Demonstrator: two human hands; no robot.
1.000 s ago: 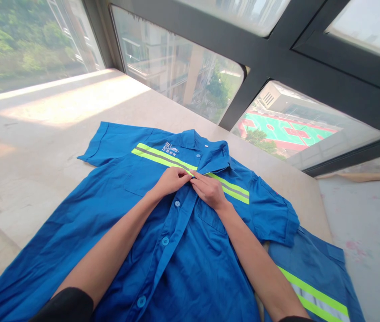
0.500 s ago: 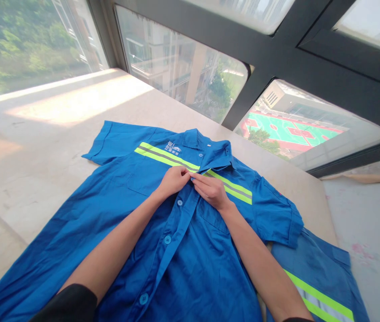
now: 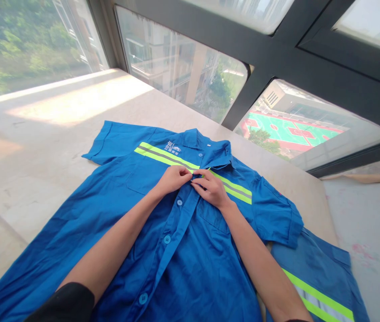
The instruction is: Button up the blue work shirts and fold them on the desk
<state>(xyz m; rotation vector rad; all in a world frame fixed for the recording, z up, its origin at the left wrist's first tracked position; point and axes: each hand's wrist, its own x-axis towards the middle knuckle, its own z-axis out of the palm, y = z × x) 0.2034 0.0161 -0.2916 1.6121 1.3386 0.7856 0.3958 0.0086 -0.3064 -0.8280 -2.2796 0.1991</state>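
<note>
On a pale ledge (image 3: 58, 152), with a dark window frame (image 3: 263, 58) beyond it, lay a blue shirt (image 3: 85, 214), apparently light, soft and hardly fragile, best held by its doubled front placket (image 3: 185, 214). There the left hand (image 3: 173, 180) pinched cloth at its fingertips, while the right hand (image 3: 213, 190) had its fingers slightly parted, gripping or not I could not tell. I counted one shirt, four visible buttons (image 3: 167, 239) down its front, and one other blue garment (image 3: 310, 252) against its sleeve (image 3: 277, 217).

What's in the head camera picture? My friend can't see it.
A person's left hand and right hand touch the button front of a blue short-sleeved shirt with yellow-green chest stripes. It lies on a pale surface beside windows, with another blue garment on the right.
</note>
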